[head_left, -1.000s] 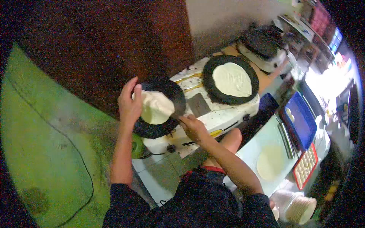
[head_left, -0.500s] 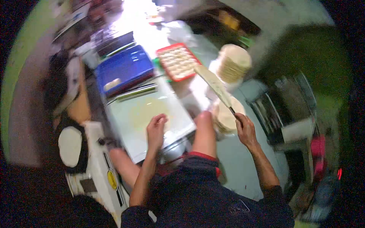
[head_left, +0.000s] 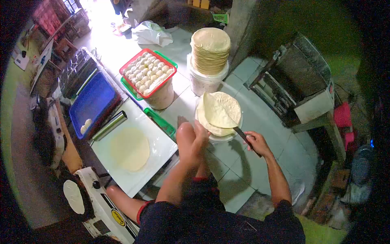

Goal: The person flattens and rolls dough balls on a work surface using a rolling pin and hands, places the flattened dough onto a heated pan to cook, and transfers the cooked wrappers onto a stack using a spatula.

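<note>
My right hand (head_left: 257, 144) is closed around the black handle of a spatula (head_left: 243, 136). The spatula's blade is covered by a thin, pale flatbread (head_left: 217, 112), whose upper left part folds over. This flatbread lies over a short stack of flatbreads (head_left: 231, 106) on a white bucket. At the stack's lower left edge is my left hand (head_left: 200, 138), fingers stretched toward the rim and thumb apart; whether it touches the bread is unclear. On the white board (head_left: 113, 175) to the left lies a rolled-out dough round (head_left: 131, 149), with a metal rolling pin (head_left: 109, 125) beyond it.
Dough balls fill a red tray (head_left: 148, 73) on a bucket. A tall flatbread stack (head_left: 210, 51) stands behind on another white bucket (head_left: 206, 81). A blue tray (head_left: 91, 103) holds a few dough pieces. At lower left, another flatbread (head_left: 73, 197) lies on a dark pan beside a gas stove (head_left: 107, 203).
The spatula with the flatbread has come down onto the short stack. My left hand has moved right, from over the board to the stack's edge. The camera view has shifted.
</note>
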`<state>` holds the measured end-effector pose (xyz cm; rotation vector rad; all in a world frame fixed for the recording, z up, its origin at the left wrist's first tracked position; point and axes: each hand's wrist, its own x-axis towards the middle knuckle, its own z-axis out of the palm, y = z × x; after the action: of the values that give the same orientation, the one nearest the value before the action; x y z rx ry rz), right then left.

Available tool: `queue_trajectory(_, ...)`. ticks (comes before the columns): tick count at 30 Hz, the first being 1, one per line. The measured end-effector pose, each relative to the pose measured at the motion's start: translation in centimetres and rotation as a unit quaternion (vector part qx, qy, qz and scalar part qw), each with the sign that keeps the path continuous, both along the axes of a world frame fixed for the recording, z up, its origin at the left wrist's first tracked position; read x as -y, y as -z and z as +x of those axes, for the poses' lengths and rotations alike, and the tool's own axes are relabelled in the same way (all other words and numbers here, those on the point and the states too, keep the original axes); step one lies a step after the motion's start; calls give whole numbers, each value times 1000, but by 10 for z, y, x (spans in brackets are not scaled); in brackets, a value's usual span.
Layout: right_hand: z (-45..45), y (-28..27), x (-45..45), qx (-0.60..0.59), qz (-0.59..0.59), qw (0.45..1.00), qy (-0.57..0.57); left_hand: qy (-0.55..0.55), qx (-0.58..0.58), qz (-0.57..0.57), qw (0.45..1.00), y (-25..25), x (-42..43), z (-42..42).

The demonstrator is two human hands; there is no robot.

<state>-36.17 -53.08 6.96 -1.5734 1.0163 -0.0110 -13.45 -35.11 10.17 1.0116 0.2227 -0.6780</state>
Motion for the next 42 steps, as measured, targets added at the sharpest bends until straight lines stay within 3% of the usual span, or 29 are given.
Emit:
queue_trajectory(3,7,47,23,-45,-99,993,-42,-23,-43,90,995,86,38,4)
queue_trajectory(4,-3,84,38,-7,-223,970,-92,-23,-51,124,991,117,49,1)
queue_trajectory(5,-7,88,44,-19,-237,968,-80,-18,-51,160,986,137,55,-2)
queue_trajectory(7,-6,88,56,-44,-265,961,-59,33,47,237,970,157,62,-14)
queue_trajectory(9,-11,96,60,-11,-306,948,-84,97,236,334,907,163,59,-28)
queue_trajectory(10,-13,104,59,-9,-302,949,-86,156,371,376,835,164,57,-37)
queue_trajectory(12,-18,120,55,-25,-270,960,-64,295,612,416,605,155,52,-51)
queue_trajectory(15,-33,131,34,-8,-150,985,79,566,637,316,416,168,40,-49)
queue_trajectory(19,-13,149,3,40,-333,938,89,619,602,237,444,170,19,-72)
queue_trajectory(20,8,120,-15,43,-277,955,92,632,588,205,461,160,8,-77)
queue_trajectory(21,25,123,-25,74,-370,923,78,643,573,174,477,150,-3,-82)
queue_trajectory(22,32,127,-27,9,-374,927,21,611,577,151,520,141,-13,-82)
queue_trajectory(23,36,129,-30,-55,-377,924,-33,585,492,115,635,145,-26,-78)
queue_trajectory(25,37,117,-39,-69,-354,932,-14,477,410,91,772,100,-59,-42)
queue_trajectory(27,46,111,-35,-54,-361,931,6,346,384,129,846,44,-104,8)
queue_trajectory(28,47,112,-32,-40,-374,926,21,301,398,187,846,29,-130,32)
queue_trajectory(29,49,113,-27,-25,-389,920,37,296,466,330,766,16,-163,62)
queue_trajectory(30,52,114,-20,-99,-323,941,21,280,506,386,718,40,-202,85)
queue_trajectory(31,51,119,-21,-97,-368,924,32,260,544,440,665,77,-243,101)
queue_trajectory(33,54,135,-26,-89,-454,885,53,251,633,408,608,128,-319,110)
queue_trajectory(34,56,118,-32,-111,-435,894,1,282,610,447,591,120,-327,109)
queue_trajectory(36,79,87,-57,-91,-518,847,-84,351,549,517,555,96,-343,96)
queue_trajectory(37,86,81,-70,-83,-555,818,-127,343,559,518,549,105,-351,98)
queue_trajectory(39,88,95,-79,-55,-511,831,-212,320,582,521,536,114,-353,111)
queue_trajectory(41,82,106,-90,-64,-511,817,-259,327,508,524,601,84,-349,136)
queue_trajectory(42,81,93,-95,-62,-465,861,-199,322,463,538,626,74,-346,147)
